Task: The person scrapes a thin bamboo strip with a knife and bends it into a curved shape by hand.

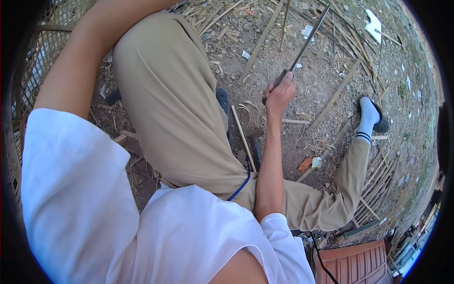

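My right hand is wrapped round the dark handle of a long, narrow-bladed knife. The blade points up and away to the right, over dirt strewn with bamboo strips. Seen nearly edge-on, it looks like a thin dark line. A thin upright strip stands just left of the blade, apart from it. My left arm passes over my raised left knee and leaves the picture at the top, so the left hand and anything in it are hidden.
Bamboo slats and split pieces lie scattered on the ground. A woven lattice stands at the left. My right foot, in a dark clog, rests out to the right. A reddish-brown panelled box is at the lower right, a white piece at the far right.
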Motion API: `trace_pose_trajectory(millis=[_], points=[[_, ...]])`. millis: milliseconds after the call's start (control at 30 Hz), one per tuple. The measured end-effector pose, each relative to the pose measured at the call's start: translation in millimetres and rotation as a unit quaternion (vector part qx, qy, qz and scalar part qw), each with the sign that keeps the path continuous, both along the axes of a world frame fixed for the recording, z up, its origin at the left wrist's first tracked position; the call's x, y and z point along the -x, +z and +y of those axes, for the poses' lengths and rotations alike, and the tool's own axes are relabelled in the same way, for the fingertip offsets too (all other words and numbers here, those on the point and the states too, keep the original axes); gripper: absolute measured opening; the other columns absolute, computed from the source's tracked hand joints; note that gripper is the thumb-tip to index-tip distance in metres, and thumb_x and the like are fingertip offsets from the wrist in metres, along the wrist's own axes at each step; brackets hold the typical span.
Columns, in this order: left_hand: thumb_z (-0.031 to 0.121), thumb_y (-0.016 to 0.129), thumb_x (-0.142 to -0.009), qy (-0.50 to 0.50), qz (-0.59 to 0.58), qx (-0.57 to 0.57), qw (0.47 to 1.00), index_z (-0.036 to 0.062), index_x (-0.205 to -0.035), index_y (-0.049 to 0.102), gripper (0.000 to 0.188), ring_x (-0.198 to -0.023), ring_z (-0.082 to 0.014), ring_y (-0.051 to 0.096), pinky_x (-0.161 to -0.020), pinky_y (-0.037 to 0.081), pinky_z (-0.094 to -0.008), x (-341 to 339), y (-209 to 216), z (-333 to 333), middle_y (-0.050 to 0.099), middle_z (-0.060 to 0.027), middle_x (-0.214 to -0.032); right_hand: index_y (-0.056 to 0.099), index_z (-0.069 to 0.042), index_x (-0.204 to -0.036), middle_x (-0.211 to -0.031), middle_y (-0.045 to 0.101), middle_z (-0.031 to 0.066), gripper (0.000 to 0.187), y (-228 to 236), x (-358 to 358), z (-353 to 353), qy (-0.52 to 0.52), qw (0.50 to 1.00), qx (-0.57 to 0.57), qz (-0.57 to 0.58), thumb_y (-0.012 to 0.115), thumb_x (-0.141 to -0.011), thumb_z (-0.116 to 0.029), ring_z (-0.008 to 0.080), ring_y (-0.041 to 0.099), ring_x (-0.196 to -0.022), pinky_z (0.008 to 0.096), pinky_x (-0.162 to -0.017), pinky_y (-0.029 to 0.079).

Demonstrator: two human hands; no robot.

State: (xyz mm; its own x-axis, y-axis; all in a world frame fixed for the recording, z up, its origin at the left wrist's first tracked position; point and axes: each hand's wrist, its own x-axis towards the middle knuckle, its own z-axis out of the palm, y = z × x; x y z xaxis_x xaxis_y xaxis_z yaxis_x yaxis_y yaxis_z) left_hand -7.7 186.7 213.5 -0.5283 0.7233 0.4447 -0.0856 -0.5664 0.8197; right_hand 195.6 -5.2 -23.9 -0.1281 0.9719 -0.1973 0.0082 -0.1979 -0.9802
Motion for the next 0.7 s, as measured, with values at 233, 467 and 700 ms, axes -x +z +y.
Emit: trace_pose_trajectory(millis=[233,467,700], points=[[0.022,0.038,-0.098,-0.023,-0.022,0.003,0.999,0.012,-0.062,0.04,0.038,-0.039,-0.0173,0.035,-0.04,0.03,-0.0376,-3.4,5.3,0.7,0.037,-0.0028,-0.05,0.054,0.004,-0.069,-0.059,0.055,0.0184,0.063,-97.9,3.1,-20.0,0.039,0.952,-0.091,-0.29,0.04,-0.112,-0.04,0.0329,0.054,-0.05,0.0499,-0.055,0.039],[0.026,0.038,-0.099,-0.074,-0.011,-0.027,0.997,0.0181,-0.062,0.033,0.038,-0.04,-0.0126,0.025,-0.038,0.02,-0.0339,0.0,5.5,8.5,0.029,0.0025,-0.051,0.055,0.004,-0.068,-0.052,0.053,0.014,0.065,-123.4,-8.8,-9.8,0.062,0.954,-0.022,-0.292,0.039,-0.112,-0.041,0.0318,0.059,-0.051,0.0496,-0.055,0.044],[0.028,0.037,-0.101,-0.099,0.003,0.035,0.994,0.0202,-0.062,0.029,0.04,-0.04,-0.0115,0.021,-0.038,0.017,-0.0325,2.7,5.2,2.5,0.022,0.0042,-0.051,0.057,0.006,-0.078,-0.065,0.06,0.0229,0.065,-102.3,-20.2,-6.1,0.078,0.968,0.047,-0.233,0.04,-0.11,-0.048,0.0387,0.059,-0.055,0.0517,-0.055,0.044]])
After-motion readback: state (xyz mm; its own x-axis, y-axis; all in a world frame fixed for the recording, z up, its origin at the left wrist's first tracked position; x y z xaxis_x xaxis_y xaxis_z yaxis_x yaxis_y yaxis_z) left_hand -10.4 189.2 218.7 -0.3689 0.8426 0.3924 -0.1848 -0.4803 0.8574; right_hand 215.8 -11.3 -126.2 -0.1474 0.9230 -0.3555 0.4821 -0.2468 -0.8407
